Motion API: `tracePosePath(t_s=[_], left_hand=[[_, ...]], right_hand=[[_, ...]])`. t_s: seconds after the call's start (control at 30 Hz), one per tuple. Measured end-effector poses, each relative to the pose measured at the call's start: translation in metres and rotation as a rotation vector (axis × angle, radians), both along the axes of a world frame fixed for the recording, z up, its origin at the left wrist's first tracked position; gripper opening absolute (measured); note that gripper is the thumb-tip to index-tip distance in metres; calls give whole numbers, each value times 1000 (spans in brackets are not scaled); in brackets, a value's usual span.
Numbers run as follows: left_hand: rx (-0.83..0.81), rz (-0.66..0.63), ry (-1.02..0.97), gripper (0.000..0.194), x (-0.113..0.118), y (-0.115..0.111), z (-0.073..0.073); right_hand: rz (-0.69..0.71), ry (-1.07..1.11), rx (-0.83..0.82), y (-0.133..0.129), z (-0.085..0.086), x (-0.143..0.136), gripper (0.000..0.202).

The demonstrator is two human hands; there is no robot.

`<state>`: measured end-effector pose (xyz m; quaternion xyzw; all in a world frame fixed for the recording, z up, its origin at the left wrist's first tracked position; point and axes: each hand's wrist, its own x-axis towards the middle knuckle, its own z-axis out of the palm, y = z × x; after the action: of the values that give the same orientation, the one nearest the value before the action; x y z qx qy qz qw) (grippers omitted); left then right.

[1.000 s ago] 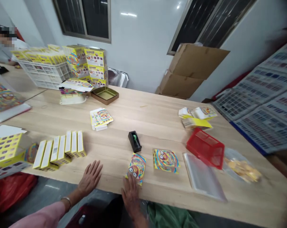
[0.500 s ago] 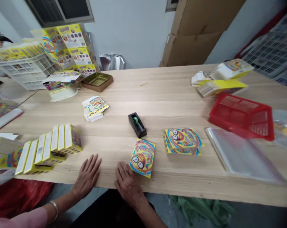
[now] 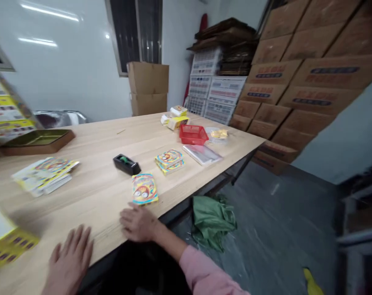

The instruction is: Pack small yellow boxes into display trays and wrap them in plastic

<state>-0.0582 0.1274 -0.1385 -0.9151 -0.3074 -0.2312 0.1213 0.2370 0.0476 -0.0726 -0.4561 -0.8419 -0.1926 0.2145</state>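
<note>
My left hand [image 3: 69,260] lies flat on the wooden table [image 3: 102,217] near its front edge, fingers spread, holding nothing. My right hand [image 3: 138,223] rests on the same edge with its fingers stretched out, just in front of a small yellow printed box [image 3: 144,188]. The fingertips are close to the box; I cannot tell whether they touch it. Behind that box stands a black tape dispenser [image 3: 126,164] with green in its middle. Two more printed boxes [image 3: 169,160] are stacked to the right. Yellow cartons [image 3: 9,241] stand left of my left hand.
Flat printed cartons [image 3: 47,173] and a brown tray [image 3: 38,141] lie at left. Farther right are a red basket [image 3: 193,135], clear plastic sleeves [image 3: 202,155] and more cartons [image 3: 177,119]. A green sack [image 3: 213,221] lies on the floor; stacked cardboard boxes [image 3: 272,82] line the wall.
The head view has swung to the right and up, bringing the room's right side and floor into view. Both hands stay resting on the table edge; the boxes have not visibly moved.
</note>
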Motion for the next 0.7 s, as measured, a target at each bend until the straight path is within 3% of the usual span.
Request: tracePosePath(t_s=[0.03, 0.1, 0.13, 0.17, 0.27, 0.37, 0.43, 0.5, 0.53, 0.6, 0.7], left_hand=[[23, 3, -63, 69, 12, -9, 9], [-46, -109, -396, 52, 33, -28, 27], [-139, -176, -482, 46, 40, -36, 34], [-137, -136, -482, 42, 43, -42, 40], [-100, 30, -437, 33, 30, -67, 50], [-130, 80, -291, 36, -8, -115, 60], [-163, 292, -190, 34, -54, -143, 75], [-79, 621, -311, 35, -121, -154, 101], [-6, 817, -408, 38, -161, -154, 118], [97, 1082, -539, 46, -243, -149, 155], [124, 1381, -645, 47, -356, -141, 193]], right_hand=[[-33, -7, 28, -5, 0, -3, 35], [0, 43, 69, -15, -2, -9, 44], [36, 75, 95, -18, -4, -10, 46], [78, 108, 123, -19, -7, -10, 46], [230, 172, 195, -8, -20, -4, 37], [262, 71, 215, 4, -36, 7, 29], [271, 4, 228, 8, -46, 14, 30], [275, -31, 257, 11, -54, 20, 31], [280, -42, 274, 13, -57, 23, 32], [306, -71, 312, 18, -62, 30, 32], [370, -107, 331, 24, -70, 41, 35]])
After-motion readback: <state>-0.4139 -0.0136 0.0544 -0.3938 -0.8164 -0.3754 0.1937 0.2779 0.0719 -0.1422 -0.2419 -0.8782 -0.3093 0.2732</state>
